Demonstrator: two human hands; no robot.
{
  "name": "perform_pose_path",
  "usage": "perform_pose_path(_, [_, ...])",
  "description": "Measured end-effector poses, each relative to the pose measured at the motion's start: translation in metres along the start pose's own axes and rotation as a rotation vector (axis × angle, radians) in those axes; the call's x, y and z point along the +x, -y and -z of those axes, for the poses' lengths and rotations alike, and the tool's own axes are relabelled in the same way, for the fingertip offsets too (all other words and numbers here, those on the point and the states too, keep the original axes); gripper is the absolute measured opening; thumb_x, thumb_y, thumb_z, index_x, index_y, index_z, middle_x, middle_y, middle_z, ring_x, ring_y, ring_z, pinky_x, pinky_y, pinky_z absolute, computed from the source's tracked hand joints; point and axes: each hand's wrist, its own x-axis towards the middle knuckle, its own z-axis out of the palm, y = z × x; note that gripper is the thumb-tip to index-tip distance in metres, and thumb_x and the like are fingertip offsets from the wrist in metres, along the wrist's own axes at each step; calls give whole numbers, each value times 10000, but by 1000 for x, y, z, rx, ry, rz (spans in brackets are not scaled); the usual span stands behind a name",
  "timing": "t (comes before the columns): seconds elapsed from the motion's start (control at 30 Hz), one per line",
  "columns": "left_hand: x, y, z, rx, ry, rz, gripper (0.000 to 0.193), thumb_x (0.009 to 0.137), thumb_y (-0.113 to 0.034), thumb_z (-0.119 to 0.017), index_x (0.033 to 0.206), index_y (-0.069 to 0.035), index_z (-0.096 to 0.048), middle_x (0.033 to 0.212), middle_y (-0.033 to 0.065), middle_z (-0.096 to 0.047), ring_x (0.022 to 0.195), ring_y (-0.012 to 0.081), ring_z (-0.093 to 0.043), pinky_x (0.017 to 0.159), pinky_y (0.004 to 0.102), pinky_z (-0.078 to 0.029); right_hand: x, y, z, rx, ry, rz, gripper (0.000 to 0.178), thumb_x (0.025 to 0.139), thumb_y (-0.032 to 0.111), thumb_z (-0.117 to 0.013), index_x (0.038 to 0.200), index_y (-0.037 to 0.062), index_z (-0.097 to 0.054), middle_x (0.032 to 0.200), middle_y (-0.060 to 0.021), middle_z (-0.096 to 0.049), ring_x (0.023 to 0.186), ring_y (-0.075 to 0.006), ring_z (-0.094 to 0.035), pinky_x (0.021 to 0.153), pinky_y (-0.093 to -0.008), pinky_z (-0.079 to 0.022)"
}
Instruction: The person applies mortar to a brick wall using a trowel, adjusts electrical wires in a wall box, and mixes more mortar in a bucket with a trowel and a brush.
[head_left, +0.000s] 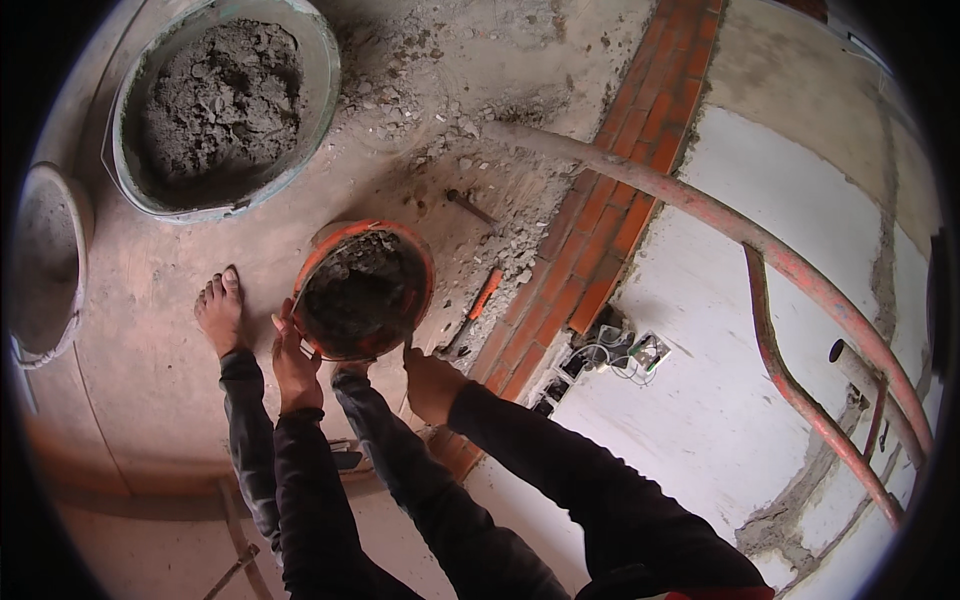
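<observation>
An orange bucket (424,262) with wet grey mortar (360,285) in it stands on the floor before my feet. My left hand (296,372) is closed on the near left side of the bucket's rim, thumb up. At the near right of the rim, my right hand (434,388) is a fist around the handle of what looks like a trowel (407,346). Its blade reaches into the mortar and barely shows against the dark mix.
A large tub (325,100) of grey mortar stands at the far left, with a pale bucket (82,235) nearer. A hammer (470,208) and an orange-handled tool (486,294) lie amid rubble. Red pipe framing (790,265) crosses the brick strip (590,235) and white wall (740,190).
</observation>
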Motion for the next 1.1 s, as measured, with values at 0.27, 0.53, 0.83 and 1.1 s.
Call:
perform_pose_path(0.27, [-15, -21, -31, 24, -47, 47, 555, 1050, -482, -378, 1501, -160, -398, 1395, -11, -478, 1260, 164, -461, 982, 468, -409, 55, -10, 42, -222, -126, 173, 459, 846, 112, -615, 1209, -116, -452, 1001, -319, -645, 990, -441, -654, 870, -493, -527])
perform_pose_path(0.53, [-11, -23, -27, 68, -75, 46, 511, 1049, -462, -393, 1463, -167, -441, 1198, -33, -495, 1084, 137, -493, 855, 390, -472, 11, -3, -18, 54, -127, -94, 465, 816, 74, -615, 1204, -111, -438, 1047, -354, -614, 1030, -463, -629, 883, -501, -510])
perform_pose_path(0.83, [-17, -32, -51, 68, -108, 59, 459, 1045, -436, -407, 1408, -166, -486, 1176, -33, -494, 1083, 140, -496, 843, 395, -479, 82, -15, 41, -431, -82, 165, 274, 828, 245, -627, 852, 0, -745, 991, -251, -693, 981, -378, -681, 877, -443, -539])
perform_pose_path(1.1, [-20, -31, -39, 43, -133, 46, 421, 1040, -426, -425, 1365, -175, -518, 1155, -26, -503, 1088, 147, -500, 833, 396, -491, -4, -22, -9, 99, -202, 64, 351, 815, 68, -620, 1078, -126, -492, 989, -326, -628, 956, -465, -644, 851, -501, -525])
